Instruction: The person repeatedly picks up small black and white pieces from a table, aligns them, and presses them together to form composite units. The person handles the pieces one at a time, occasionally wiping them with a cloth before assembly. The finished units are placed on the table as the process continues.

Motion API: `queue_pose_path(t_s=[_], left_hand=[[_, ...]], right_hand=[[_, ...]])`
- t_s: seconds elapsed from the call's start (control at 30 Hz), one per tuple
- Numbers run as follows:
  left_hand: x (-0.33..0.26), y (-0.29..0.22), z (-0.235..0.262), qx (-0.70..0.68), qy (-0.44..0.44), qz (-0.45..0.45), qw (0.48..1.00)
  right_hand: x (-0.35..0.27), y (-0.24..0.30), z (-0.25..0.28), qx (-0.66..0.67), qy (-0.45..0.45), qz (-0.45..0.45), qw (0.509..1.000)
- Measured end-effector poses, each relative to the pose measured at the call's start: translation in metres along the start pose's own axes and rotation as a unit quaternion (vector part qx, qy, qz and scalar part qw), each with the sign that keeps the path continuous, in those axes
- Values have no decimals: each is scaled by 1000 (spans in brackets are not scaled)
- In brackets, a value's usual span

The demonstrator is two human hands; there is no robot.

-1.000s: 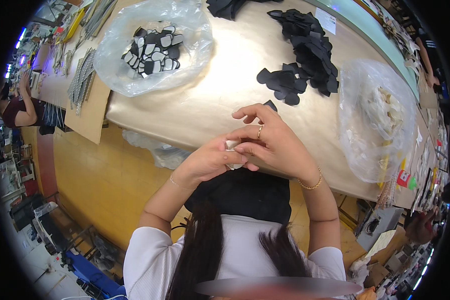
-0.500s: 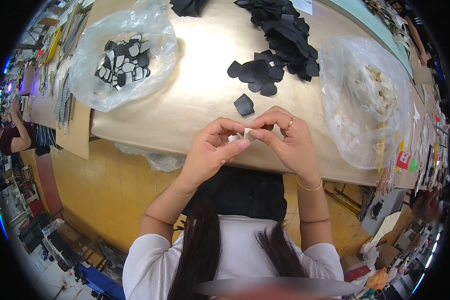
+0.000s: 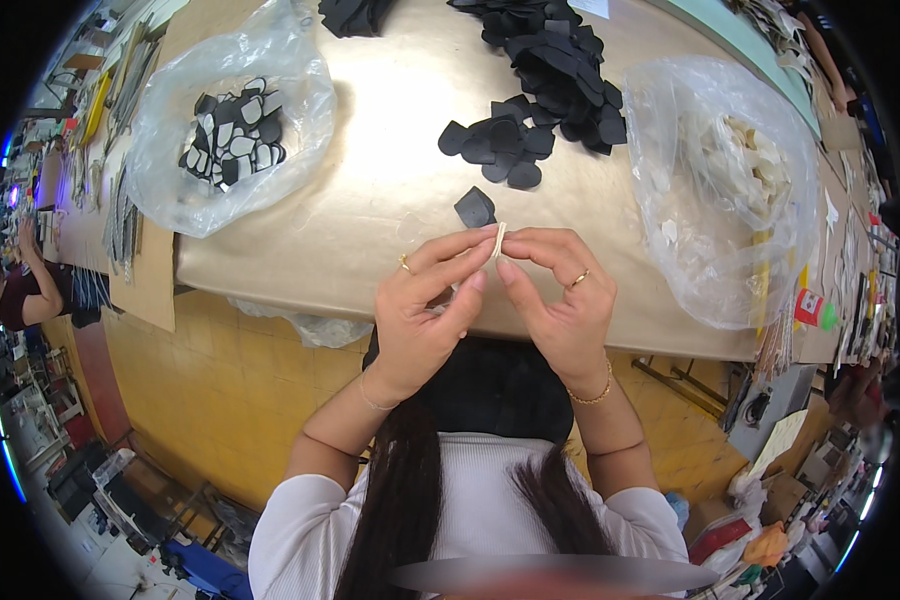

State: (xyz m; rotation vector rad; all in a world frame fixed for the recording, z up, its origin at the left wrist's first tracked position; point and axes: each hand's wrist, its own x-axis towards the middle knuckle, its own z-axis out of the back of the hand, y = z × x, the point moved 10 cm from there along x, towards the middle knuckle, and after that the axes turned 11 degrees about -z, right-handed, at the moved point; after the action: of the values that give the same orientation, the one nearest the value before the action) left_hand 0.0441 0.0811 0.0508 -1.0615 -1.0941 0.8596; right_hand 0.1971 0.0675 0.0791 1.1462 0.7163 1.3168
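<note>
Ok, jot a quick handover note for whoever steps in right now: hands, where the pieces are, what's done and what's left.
Left hand and right hand: both pinch one small cream piece between the fingertips, above the table's near edge.
Single black piece lies just beyond the hands; black piece pile farther back.
Right clear bag holds cream pieces; left clear bag holds mixed black and pale pieces.
Done: cannot tell beyond what sits in the left bag.
Left: the pile and the right bag look plentiful.
</note>
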Motion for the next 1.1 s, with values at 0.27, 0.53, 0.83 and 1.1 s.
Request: queue_pose_path(t_s=[0.27, 0.53, 0.83, 1.1], left_hand=[[7, -5, 0, 14, -19, -68, 997], [-9, 56, -1, -220, -77, 217, 948], [-12, 75, -17, -402, -98, 275, 868], [-2, 74, 8, -116, -17, 223, 968]], right_hand=[[0, 0, -1, -6, -10, -3, 1000], [-4, -27, -5, 78, 49, -90, 992], [-10, -68, -8, 453, 101, -233, 854], [-15, -94, -3, 429, 127, -298, 843]])
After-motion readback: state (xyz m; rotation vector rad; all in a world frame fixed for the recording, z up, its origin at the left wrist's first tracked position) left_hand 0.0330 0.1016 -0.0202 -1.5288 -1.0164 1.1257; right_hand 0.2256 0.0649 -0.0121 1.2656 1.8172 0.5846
